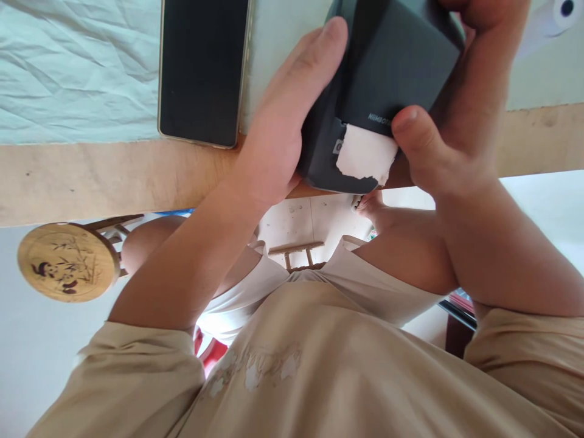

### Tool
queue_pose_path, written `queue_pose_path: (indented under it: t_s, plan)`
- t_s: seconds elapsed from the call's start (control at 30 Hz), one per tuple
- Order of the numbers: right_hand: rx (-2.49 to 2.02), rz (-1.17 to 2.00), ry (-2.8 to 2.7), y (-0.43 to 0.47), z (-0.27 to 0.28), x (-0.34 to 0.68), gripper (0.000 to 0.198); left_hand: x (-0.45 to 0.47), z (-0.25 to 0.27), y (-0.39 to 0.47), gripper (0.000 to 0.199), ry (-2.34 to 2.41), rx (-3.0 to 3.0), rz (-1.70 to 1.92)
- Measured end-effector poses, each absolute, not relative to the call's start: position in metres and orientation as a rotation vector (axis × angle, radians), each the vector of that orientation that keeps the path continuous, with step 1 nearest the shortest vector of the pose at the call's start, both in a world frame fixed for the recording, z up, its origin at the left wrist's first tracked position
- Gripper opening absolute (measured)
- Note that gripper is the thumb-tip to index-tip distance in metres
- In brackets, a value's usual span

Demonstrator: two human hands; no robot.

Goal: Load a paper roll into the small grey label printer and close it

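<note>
A dark grey label printer point(396, 61) marked with a brand name is held up over the table's edge. Out of its slot hangs a short piece of white paper point(366, 153) with a torn lower edge. My left hand point(292, 103) grips the printer's left side, thumb along the casing and fingers hidden beneath. On the other side my right hand point(460, 121) is wrapped round the printer, its thumb by the slot's right end, touching or close to the paper. A black smartphone point(201, 67) lies on the table left of my left hand.
Crumpled pale green cloth point(77, 67) covers the table's left part. A white paper roll point(547, 24) lies at the far right. The wooden table edge point(91, 182) runs across in front of me. A round wooden stool point(68, 261) stands at lower left.
</note>
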State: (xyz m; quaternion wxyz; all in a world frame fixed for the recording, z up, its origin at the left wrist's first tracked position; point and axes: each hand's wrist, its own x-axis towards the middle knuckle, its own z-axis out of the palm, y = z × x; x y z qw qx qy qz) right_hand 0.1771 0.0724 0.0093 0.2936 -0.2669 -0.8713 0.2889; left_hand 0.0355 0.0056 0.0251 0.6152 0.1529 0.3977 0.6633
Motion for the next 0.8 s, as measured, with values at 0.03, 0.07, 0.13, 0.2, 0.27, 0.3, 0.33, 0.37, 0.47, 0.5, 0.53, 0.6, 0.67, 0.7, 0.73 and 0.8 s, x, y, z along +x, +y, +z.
queue_pose_path:
  t_s: [0.03,0.07,0.13,0.2,0.27,0.3,0.33,0.37,0.47,0.5,0.53,0.6,0.67,0.7,0.73,0.8]
  plan:
    - [-0.746,0.728,-2.316,0.073,0.009,0.178,0.059,0.039,0.028,0.005,0.029,0.947,0.334,1.566]
    - [-0.769,0.689,-2.306,0.074,0.008,0.179,0.058,0.042,0.028,0.005,0.033,0.965,0.340,1.595]
    - [-0.736,0.647,-2.276,0.076,0.007,0.180,0.056,0.044,0.026,0.005,0.038,0.951,0.377,1.606]
    - [-0.663,0.677,-2.259,0.077,0.005,0.180,0.054,0.042,0.021,0.004,0.042,0.911,0.425,1.609]
    - [-0.616,0.720,-2.275,0.078,0.004,0.179,0.056,0.036,0.015,0.003,0.041,0.872,0.471,1.612]
    - [-0.615,0.742,-2.281,0.077,0.004,0.179,0.056,0.033,0.013,0.002,0.039,0.844,0.495,1.595]
    - [-0.611,0.763,-2.287,0.077,0.004,0.179,0.057,0.029,0.010,0.002,0.036,0.813,0.530,1.565]
    - [-0.591,0.781,-2.290,0.077,0.005,0.179,0.058,0.025,0.008,0.002,0.032,0.779,0.576,1.529]
    - [-0.558,0.796,-2.297,0.078,0.006,0.180,0.058,0.014,0.004,0.002,0.023,0.696,0.691,1.468]
    - [-0.560,0.787,-2.302,0.078,0.007,0.180,0.058,0.011,0.003,0.002,0.021,0.683,0.701,1.477]
    - [-0.559,0.781,-2.311,0.079,0.007,0.180,0.059,0.010,0.002,0.003,0.022,0.671,0.698,1.491]
    - [-0.547,0.783,-2.335,0.079,0.007,0.180,0.060,0.009,0.001,0.004,0.023,0.674,0.697,1.483]
    - [-0.506,0.802,-2.359,0.079,0.007,0.179,0.060,0.010,0.001,0.006,0.021,0.708,0.693,1.453]
    - [-0.491,0.801,-2.365,0.080,0.007,0.180,0.060,0.012,0.002,0.006,0.022,0.721,0.682,1.453]
    - [-0.481,0.774,-2.356,0.081,0.006,0.181,0.060,0.014,0.002,0.006,0.021,0.725,0.663,1.466]
    - [-0.581,0.773,-2.315,0.084,0.004,0.185,0.061,0.019,0.002,0.006,0.019,0.682,0.601,1.524]
